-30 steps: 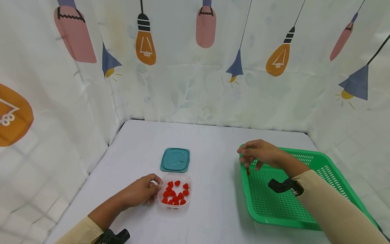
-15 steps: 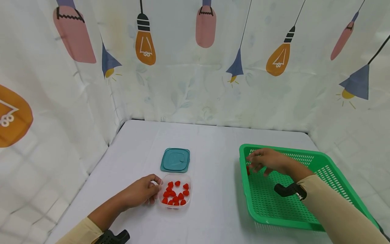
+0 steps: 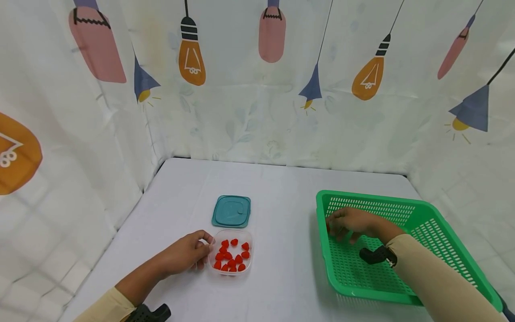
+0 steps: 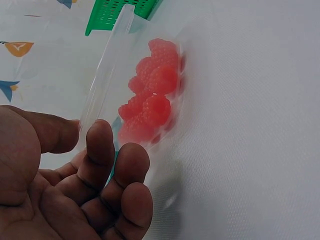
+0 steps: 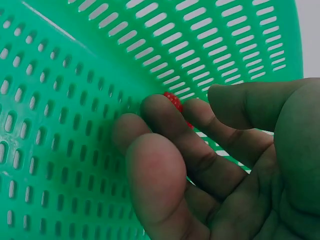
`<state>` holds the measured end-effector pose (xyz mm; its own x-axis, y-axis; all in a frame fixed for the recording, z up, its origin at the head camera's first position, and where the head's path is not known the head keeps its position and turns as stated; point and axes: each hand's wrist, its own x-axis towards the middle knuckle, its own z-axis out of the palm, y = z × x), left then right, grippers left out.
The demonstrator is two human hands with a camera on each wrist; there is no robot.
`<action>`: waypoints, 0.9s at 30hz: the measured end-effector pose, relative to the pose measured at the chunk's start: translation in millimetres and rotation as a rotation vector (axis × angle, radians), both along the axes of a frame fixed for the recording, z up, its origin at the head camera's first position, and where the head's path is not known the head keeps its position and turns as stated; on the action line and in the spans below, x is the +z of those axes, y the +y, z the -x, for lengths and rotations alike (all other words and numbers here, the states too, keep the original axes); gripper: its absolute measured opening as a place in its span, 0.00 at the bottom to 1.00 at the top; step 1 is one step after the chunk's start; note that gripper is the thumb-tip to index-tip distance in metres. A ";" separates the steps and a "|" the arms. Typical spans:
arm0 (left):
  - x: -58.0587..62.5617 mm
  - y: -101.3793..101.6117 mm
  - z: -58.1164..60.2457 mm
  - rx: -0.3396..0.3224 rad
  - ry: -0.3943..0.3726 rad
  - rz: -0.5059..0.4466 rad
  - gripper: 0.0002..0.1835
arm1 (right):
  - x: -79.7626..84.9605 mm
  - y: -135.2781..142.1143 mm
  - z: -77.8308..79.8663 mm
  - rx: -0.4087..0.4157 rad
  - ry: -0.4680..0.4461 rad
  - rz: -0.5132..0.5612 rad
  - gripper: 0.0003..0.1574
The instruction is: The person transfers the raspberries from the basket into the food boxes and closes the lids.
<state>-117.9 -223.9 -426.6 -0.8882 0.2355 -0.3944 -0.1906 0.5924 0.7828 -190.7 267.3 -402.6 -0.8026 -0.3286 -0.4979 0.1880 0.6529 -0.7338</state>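
My left hand [image 3: 187,252] pinches the left rim of a clear plastic container [image 3: 229,273], with thumb and forefinger at the rim in the left wrist view. Inside lie several red raspberries [image 4: 162,80], and the container stands on the table. Down in a green perforated basket [image 3: 374,268] is my right hand [image 3: 350,222], close to its left wall. In the right wrist view a red raspberry [image 5: 173,101] shows partly behind those fingers, against the slotted wall. The right thumb stands apart from the loosely bent fingers, which grip nothing visible.
A teal square lid [image 3: 231,211] lies flat just behind the container. White cloth covers the table [image 3: 281,250], and a curtain printed with lamps [image 3: 249,112] hangs behind it and along both sides.
My right hand has lowered from above the basket's left rim into the basket, toward the red fruit by the wall. The left hand and container have stayed put.
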 end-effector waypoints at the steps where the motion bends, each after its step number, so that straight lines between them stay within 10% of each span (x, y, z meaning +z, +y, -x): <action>1: 0.0 0.2 0.0 0.002 0.000 0.001 0.16 | -0.7 0.4 -0.3 -0.002 -0.001 -0.002 0.18; 27: 3.9 1.1 -1.8 -0.016 0.009 0.007 0.16 | -1.9 -5.3 -2.3 0.055 -0.010 -0.078 0.20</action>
